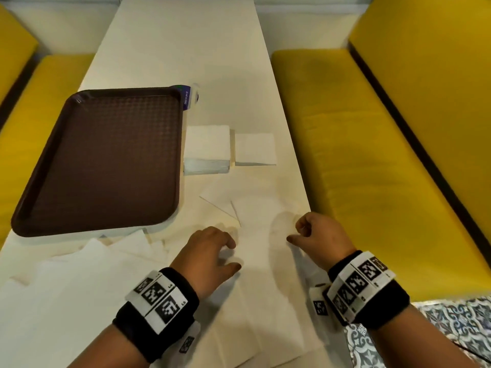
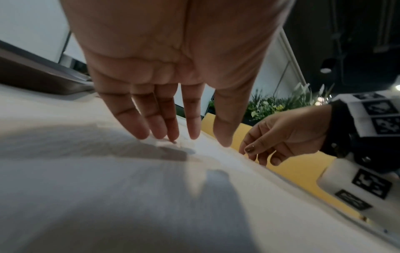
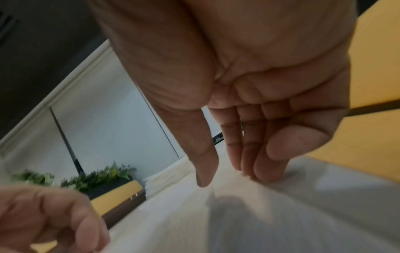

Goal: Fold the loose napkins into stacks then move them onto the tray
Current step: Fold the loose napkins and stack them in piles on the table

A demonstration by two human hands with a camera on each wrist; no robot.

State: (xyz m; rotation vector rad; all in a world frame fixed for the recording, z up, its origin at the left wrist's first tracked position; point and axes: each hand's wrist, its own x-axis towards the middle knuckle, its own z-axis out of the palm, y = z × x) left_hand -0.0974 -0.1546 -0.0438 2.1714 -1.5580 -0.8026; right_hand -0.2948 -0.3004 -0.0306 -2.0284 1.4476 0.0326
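1. Tray status: the brown tray (image 1: 98,160) sits at the left of the tabletop (image 1: 186,49) with nothing on it; no napkins have been transferred yet
2. Folded output: a thick folded stack (image 1: 207,148) stands just beside the tray's right edge, and a thin folded napkin (image 1: 255,148) lies just right of that stack, apart from it
3. Remaining input: loose napkins (image 1: 66,282) are spread over the near part of the tabletop, overlapping one another, some reaching under the tray's near edge; judged from this, most of the folding is still outstanding
4. Left hand (image 1: 210,251): fingers extended and relaxed, fingertips (image 2: 142,133) touching the unfolded napkin (image 1: 255,261) lying between the two hands; nothing is gripped
5. Right hand (image 1: 318,235): fingers loosely curled, tips at the sheet near the tabletop's right edge; whether it pinches the paper cannot be determined, as the wrist views are blurred
6. Assessment: early to middle stage; folding continues, then stacks must be moved to the tray
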